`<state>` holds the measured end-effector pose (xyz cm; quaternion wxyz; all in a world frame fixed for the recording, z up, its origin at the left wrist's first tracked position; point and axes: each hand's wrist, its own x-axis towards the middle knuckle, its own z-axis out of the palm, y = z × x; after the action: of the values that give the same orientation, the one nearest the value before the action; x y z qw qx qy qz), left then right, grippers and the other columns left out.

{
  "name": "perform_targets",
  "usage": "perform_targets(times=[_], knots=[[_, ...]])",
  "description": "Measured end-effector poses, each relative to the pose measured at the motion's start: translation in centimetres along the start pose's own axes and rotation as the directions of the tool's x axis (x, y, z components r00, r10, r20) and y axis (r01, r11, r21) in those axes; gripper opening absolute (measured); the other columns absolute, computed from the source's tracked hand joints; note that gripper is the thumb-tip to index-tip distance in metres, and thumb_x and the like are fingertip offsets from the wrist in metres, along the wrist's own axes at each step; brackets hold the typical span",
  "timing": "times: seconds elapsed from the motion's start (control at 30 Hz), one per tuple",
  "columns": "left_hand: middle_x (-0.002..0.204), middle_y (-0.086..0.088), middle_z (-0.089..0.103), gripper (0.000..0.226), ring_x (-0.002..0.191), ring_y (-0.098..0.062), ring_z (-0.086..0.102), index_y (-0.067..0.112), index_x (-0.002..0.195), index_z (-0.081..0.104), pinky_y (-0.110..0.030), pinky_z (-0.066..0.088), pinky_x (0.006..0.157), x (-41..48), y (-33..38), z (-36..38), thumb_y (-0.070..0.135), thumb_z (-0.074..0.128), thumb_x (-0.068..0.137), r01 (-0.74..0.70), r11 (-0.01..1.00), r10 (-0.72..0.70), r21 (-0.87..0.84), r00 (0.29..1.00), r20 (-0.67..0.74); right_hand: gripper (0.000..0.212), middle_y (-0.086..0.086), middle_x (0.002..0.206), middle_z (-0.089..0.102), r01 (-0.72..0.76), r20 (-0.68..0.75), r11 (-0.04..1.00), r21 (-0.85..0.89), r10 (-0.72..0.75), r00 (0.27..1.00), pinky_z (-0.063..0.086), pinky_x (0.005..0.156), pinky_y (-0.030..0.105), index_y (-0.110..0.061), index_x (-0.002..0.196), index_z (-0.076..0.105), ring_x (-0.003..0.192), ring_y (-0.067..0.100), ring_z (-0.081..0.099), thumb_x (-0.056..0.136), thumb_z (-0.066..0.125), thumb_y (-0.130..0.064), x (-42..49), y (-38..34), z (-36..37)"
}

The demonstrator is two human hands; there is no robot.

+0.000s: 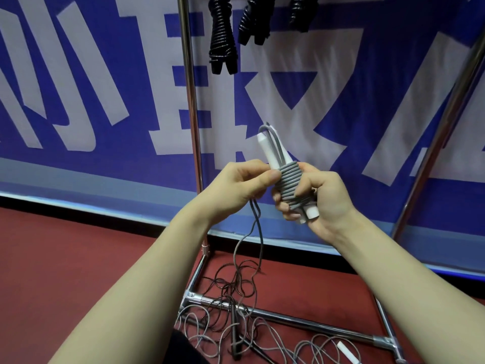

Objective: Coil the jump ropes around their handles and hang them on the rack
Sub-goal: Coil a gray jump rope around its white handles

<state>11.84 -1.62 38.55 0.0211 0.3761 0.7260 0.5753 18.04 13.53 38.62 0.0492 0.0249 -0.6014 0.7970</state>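
Observation:
My right hand point(321, 198) grips a pair of white handles point(270, 151) held side by side, with grey rope coil point(291, 182) wound tightly around their middle. My left hand point(236, 183) pinches the loose grey rope point(256, 227) just left of the coil; two strands hang from it down to the floor. Three black coiled jump ropes point(223, 35) hang from the top of the chrome rack point(190, 101).
Tangled dark and grey ropes point(236, 298) lie over the rack's base bar point(288, 317) on the red floor. Another white handle point(347, 352) lies at the bottom right. A blue and white banner point(78, 88) stands behind the rack. The rack's right pole point(446, 122) slants upward.

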Motion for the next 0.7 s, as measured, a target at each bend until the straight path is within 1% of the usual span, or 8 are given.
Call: perform_targets(times=[0.1, 0.2, 0.3, 0.4, 0.5, 0.57, 0.63, 0.7], knots=[[0.073, -0.007, 0.053, 0.019, 0.066, -0.015, 0.043, 0.005, 0.09, 0.07, -0.032, 0.039, 0.067, -0.2, 0.2, 0.1, 0.02, 0.061, 0.095, 0.015, 0.999, -0.015, -0.029, 1.0, -0.006, 0.045, 0.021, 0.07, 0.056, -0.035, 0.077, 0.999, 0.024, 0.033, 0.996, 0.029, 0.041, 0.023, -0.001, 0.095, 0.055, 0.049, 0.025, 0.045, 0.052, 0.051, -0.014, -0.1, -0.2, -0.2], [0.063, 0.001, 0.056, 0.02, 0.059, -0.013, 0.045, 0.003, 0.089, 0.071, -0.043, 0.045, 0.07, -0.3, 0.4, 0.7, 0.02, 0.062, 0.095, 0.026, 0.994, -0.032, -0.103, 0.998, -0.063, 0.034, 0.022, 0.079, 0.061, -0.024, 0.088, 0.999, -0.03, 0.026, 0.996, 0.041, 0.04, 0.025, 0.0, 0.097, 0.059, 0.053, 0.029, 0.054, 0.073, 0.061, -0.024, -0.1, -0.4, -0.2], [0.059, 0.004, 0.056, 0.023, 0.052, -0.008, 0.044, -0.004, 0.088, 0.07, -0.025, 0.043, 0.057, -0.1, 0.4, 0.9, 0.017, 0.066, 0.092, 0.038, 0.99, -0.062, -0.139, 0.983, -0.173, 0.035, 0.015, 0.087, 0.069, 0.063, -0.012, 0.989, -0.137, -0.066, 0.998, 0.056, 0.055, 0.035, -0.004, 0.105, 0.056, 0.071, 0.031, 0.069, 0.08, 0.073, -0.021, 0.2, -0.2, -0.4], [0.053, 0.004, 0.052, 0.022, 0.049, -0.015, 0.042, -0.001, 0.084, 0.072, -0.028, 0.041, 0.053, 0.4, 0.0, 0.8, 0.021, 0.072, 0.088, 0.046, 0.986, -0.09, -0.158, 0.955, -0.282, 0.014, 0.002, 0.086, 0.068, 0.208, -0.046, 0.894, -0.396, -0.246, 0.968, 0.049, 0.063, 0.023, -0.017, 0.101, 0.065, 0.073, 0.012, 0.063, 0.089, 0.064, -0.009, 0.4, -0.1, -0.6], [0.051, 0.0, 0.053, 0.023, 0.048, -0.017, 0.046, 0.001, 0.082, 0.073, -0.028, 0.044, 0.053, 0.4, 0.0, 1.3, 0.024, 0.074, 0.086, 0.062, 0.986, -0.111, -0.157, 0.94, -0.323, 0.057, -0.014, 0.107, 0.059, 0.278, 0.017, 0.676, -0.683, -0.366, 0.93, 0.051, 0.072, 0.026, -0.03, 0.128, 0.053, 0.085, 0.009, 0.06, 0.075, 0.063, -0.014, 0.1, 0.1, -0.5], [0.051, 0.003, 0.055, 0.024, 0.045, -0.013, 0.045, -0.002, 0.084, 0.073, -0.023, 0.043, 0.048, 0.4, 0.2, 1.9, 0.022, 0.075, 0.085, 0.075, 0.98, -0.136, -0.186, 0.93, -0.341, 0.082, -0.017, 0.126, 0.045, 0.259, 0.102, 0.376, -0.889, -0.39, 0.915, 0.047, 0.076, 0.034, -0.038, 0.144, 0.031, 0.097, 0.015, 0.058, 0.07, 0.062, -0.023, -0.2, 0.2, -0.1], [0.048, 0.006, 0.054, 0.028, 0.042, -0.01, 0.043, -0.005, 0.084, 0.072, -0.02, 0.04, 0.045, 0.5, 0.3, 2.4, 0.022, 0.075, 0.086, 0.095, 0.969, -0.178, -0.23, 0.91, -0.374, 0.085, -0.01, 0.138, 0.038, 0.205, 0.139, 0.12, -0.971, -0.41, 0.901, 0.037, 0.081, 0.03, -0.032, 0.15, 0.021, 0.112, 0.019, 0.051, 0.079, 0.069, -0.026, 0.0, 0.9, 0.2], [0.046, 0.006, 0.05, 0.031, 0.042, -0.009, 0.041, -0.003, 0.076, 0.071, -0.019, 0.037, 0.045, 0.6, 0.5, 2.9, 0.026, 0.076, 0.085, 0.107, 0.962, -0.205, -0.251, 0.892, -0.402, 0.08, -0.003, 0.139, 0.043, 0.133, 0.095, 0.044, -0.99, -0.49, 0.867, 0.036, 0.086, 0.032, -0.024, 0.151, 0.024, 0.121, 0.022, 0.047, 0.086, 0.069, -0.029, 0.4, 1.3, 0.3]])
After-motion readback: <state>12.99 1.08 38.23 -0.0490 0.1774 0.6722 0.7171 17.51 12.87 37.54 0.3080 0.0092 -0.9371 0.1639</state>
